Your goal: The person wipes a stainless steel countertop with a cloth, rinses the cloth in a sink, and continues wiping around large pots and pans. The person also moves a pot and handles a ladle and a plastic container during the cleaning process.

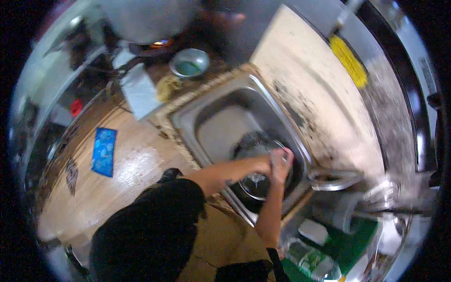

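Note:
Both of my hands meet over the right part of a metal sink (188,134), above a dark round vessel (256,193) with a thin bright rim. My left hand (264,165) reaches across from the left, its fingers curled in against the other hand and partly hidden. Beside it, my right hand (281,163) comes up from below with bent, closed fingers. Whatever they grip is hidden and blurred. Pale, wet-looking streaks show in the vessel under the hands. A dark, blurred mass (256,139) lies in the sink just beyond them.
Behind the sink stands a metal bowl (189,63) with greenish contents, beside a yellowish cloth-like lump (168,88). A large pot (148,19) sits over a flame at the back. A yellow brush head (348,61) is at upper right; a clear plastic bottle (312,261) lies at lower right.

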### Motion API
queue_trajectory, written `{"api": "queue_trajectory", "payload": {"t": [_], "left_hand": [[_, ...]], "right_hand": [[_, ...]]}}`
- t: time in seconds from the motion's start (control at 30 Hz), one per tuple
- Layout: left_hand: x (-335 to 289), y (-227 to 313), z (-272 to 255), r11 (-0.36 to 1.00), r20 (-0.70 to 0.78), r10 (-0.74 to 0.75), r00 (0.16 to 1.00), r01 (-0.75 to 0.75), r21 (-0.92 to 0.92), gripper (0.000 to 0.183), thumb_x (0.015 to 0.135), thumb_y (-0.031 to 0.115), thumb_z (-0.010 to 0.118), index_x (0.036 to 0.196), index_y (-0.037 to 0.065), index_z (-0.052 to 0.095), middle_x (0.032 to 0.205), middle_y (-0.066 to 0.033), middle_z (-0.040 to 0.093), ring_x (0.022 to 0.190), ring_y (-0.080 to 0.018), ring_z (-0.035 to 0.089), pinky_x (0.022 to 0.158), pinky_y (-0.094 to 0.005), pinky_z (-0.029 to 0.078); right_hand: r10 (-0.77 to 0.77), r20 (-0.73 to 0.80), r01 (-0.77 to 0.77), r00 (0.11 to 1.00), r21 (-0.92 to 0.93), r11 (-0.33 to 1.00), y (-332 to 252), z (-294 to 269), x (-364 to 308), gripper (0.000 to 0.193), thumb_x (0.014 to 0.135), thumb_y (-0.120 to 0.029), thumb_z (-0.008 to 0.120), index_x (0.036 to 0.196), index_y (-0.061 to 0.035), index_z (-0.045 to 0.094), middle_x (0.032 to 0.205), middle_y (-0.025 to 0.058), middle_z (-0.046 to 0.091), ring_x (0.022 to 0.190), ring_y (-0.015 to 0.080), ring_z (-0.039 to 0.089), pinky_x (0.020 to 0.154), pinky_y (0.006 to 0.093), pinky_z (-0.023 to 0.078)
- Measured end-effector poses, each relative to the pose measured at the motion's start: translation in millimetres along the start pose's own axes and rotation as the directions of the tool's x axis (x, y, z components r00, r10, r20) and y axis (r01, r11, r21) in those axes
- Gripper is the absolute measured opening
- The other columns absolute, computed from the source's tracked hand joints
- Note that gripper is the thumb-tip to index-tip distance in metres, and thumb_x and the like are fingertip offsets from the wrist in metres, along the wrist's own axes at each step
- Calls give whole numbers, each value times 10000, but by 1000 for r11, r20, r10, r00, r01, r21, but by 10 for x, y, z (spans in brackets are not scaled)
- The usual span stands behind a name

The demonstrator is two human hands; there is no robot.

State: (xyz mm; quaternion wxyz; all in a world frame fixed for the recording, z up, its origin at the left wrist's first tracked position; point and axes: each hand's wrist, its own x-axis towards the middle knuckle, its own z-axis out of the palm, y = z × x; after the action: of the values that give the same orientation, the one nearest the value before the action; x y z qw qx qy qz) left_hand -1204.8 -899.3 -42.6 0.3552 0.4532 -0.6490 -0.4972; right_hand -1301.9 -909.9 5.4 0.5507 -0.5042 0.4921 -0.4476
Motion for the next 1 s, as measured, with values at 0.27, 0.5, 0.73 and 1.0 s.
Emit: {"api": "queue_trajectory", "payload": {"t": [0.27, 0.5, 0.73, 1.0], "left_hand": [[0, 497, -200, 958, -327, -252, 911, 282, 47, 338, 671, 337, 720, 847, 49, 703, 879, -222, 684, 846, -428, 647, 752, -475, 496], [-616, 1083, -604, 918, -178, -243, 953, 286, 274, 568, 638, 260, 763, 1078, -43, 570, 864, -239, 670, 851, -402, 659, 720, -458, 520], [-1046, 1051, -1401, 993, -353, 115, 928, -118, 14, 902, 645, 276, 779, 1260, -124, 255, 982, -303, 554, 987, -401, 588, 805, -476, 469], [-3760, 662, -2870, 901, -503, 331, 798, -110, 419, 668, 719, 311, 756, 1214, -32, 467, 1189, -233, 518, 1131, -377, 518, 950, -426, 434]], "right_hand": [[-154, -131, 140, 979, -113, 984, -114, 114, 334, 398, 970, -384, 538, 1017, 9, 575, 903, 75, 566, 785, 159, 509, 653, 313, 460], [275, 15, -264, 961, 332, 906, -259, 160, 562, 456, 936, -414, 554, 1149, -11, 552, 1052, 106, 584, 905, 205, 563, 755, 376, 480], [197, 662, -129, 723, -150, 980, -1372, 715, -279, 613, 847, -311, 707, 1317, -15, 447, 1237, 105, 554, 1101, 248, 550, 901, 409, 448], [-374, 256, 386, 892, -860, 334, -1532, 1158, -621, 678, 828, -380, 710, 1249, 112, 511, 1233, 306, 555, 1113, 409, 549, 995, 437, 407]]}}
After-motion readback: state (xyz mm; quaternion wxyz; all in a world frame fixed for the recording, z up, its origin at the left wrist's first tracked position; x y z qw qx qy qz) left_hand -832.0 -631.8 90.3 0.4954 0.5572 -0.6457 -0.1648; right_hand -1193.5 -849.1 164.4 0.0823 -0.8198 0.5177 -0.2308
